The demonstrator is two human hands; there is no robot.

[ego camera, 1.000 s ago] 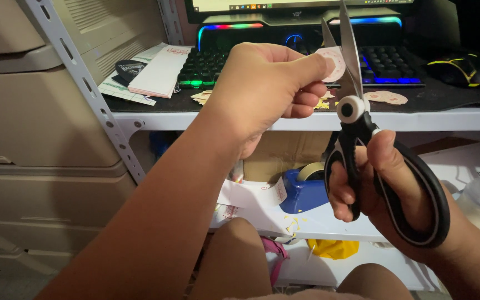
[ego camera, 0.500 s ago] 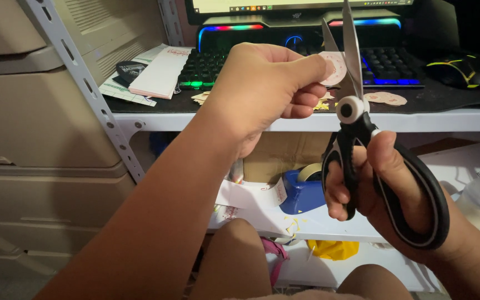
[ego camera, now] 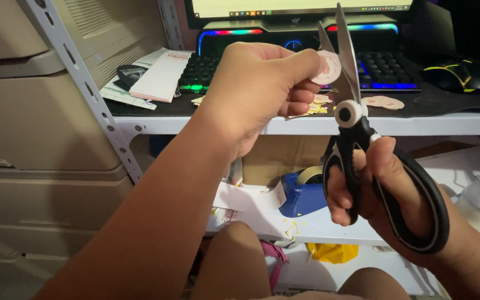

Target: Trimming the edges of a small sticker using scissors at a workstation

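Note:
My left hand [ego camera: 262,83] pinches a small round pink paper piece [ego camera: 329,66] between thumb and fingers, held up in front of the desk. My right hand [ego camera: 384,189] grips black-handled scissors [ego camera: 351,111], blades pointing up and nearly closed against the paper's right edge. The blades' tips reach up in front of the monitor's lower edge.
A white shelf desk [ego camera: 206,123] carries a lit keyboard [ego camera: 206,69], a mouse [ego camera: 459,75], a notepad [ego camera: 159,75], cut round pieces [ego camera: 381,101] and paper scraps [ego camera: 315,106]. Below sit a blue tape dispenser [ego camera: 301,194] and a cardboard box [ego camera: 284,158]. Beige drawers [ego camera: 34,128] stand left.
The scissors and paper have barely shifted; the blades look slightly more closed on the paper's edge.

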